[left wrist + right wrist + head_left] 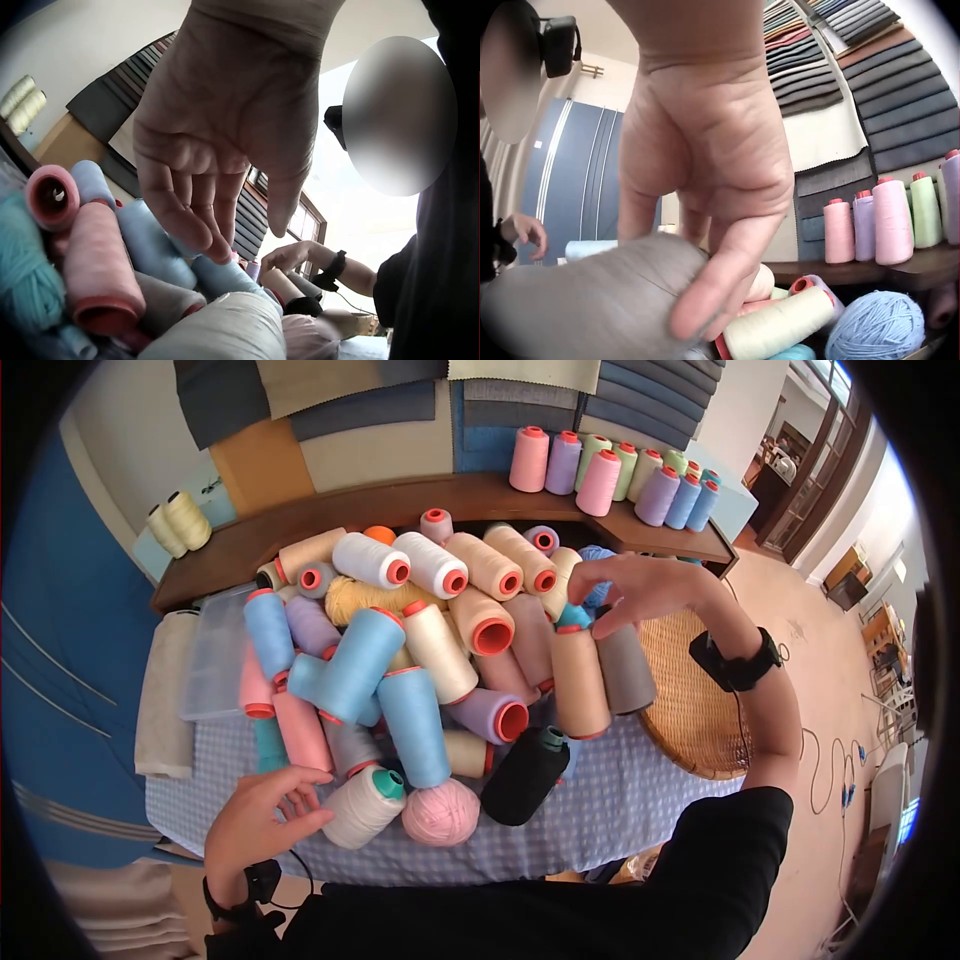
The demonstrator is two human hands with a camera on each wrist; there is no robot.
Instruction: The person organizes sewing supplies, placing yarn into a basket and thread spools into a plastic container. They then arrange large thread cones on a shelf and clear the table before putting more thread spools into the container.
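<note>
My right hand (650, 592) grips the narrow top of a grey thread cone (628, 675), with fingers and thumb coming down around it. In the right wrist view a finger (724, 277) lies across the end of this grey cone (592, 300). A beige thread cone (580, 685) stands right beside it. My left hand (265, 818), fingers relaxed and nothing in them, hovers at a white thread cone (362, 810) with a green core. A pink yarn ball (440, 812) and a black cone (524, 776) lie at the table's front.
Many thread cones, such as a light blue one (362, 665), are heaped on the checkered cloth (640, 790). A wicker basket (690, 730) is at the right. More cones stand on the brown shelf (450, 500) behind. A clear plastic box (215, 660) lies at the left.
</note>
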